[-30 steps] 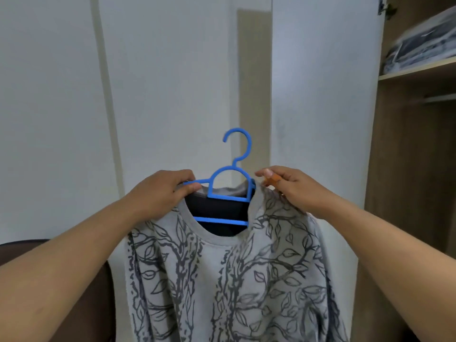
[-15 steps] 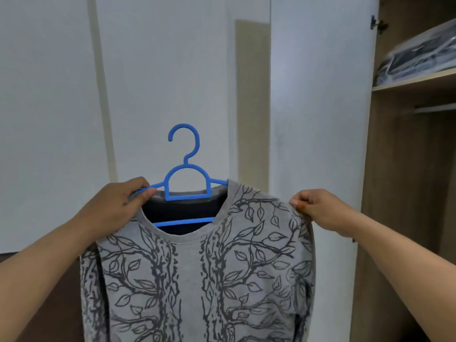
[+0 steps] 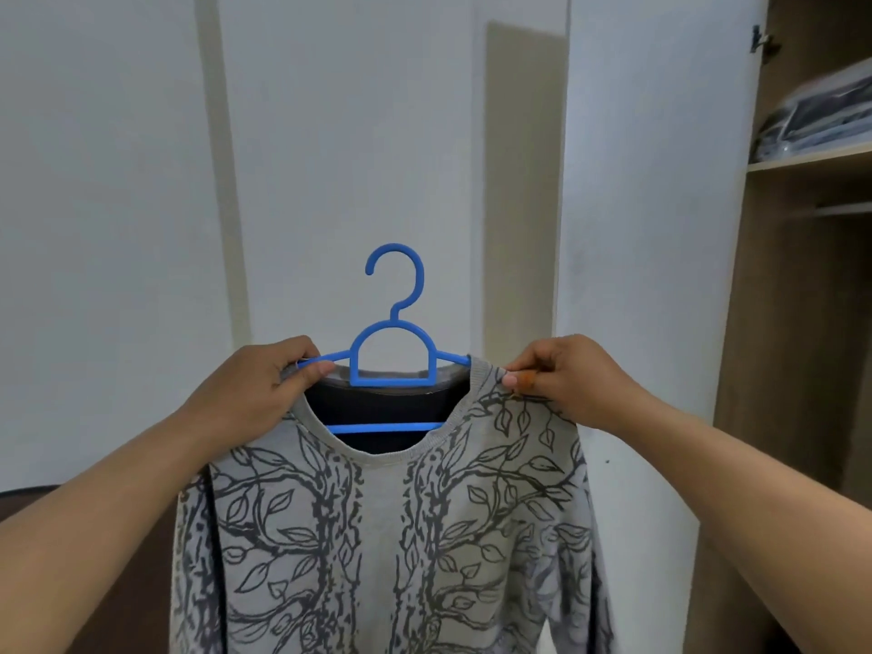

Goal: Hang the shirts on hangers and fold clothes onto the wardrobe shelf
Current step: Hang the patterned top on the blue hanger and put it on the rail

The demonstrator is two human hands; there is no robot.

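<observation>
A grey shirt (image 3: 382, 535) printed with dark branches and leaves hangs in front of me on a blue plastic hanger (image 3: 390, 351). The hanger's hook points up and its lower bar shows through the neck opening. My left hand (image 3: 255, 384) grips the hanger's left arm together with the shirt's left shoulder. My right hand (image 3: 561, 375) pinches the shirt's right shoulder just past the collar, where the hanger's right arm goes under the cloth.
A white wardrobe door (image 3: 646, 228) stands open behind the shirt. To the right is the wooden wardrobe interior with a shelf (image 3: 811, 160) holding clothes in plastic bags (image 3: 821, 120) and a rail (image 3: 844, 209) below. A dark brown seat (image 3: 28, 500) sits low left.
The shirt and hanger have shifted right and sit centred now. My right hand has slid inward along the right shoulder, close to the collar. The left hand keeps its grip.
</observation>
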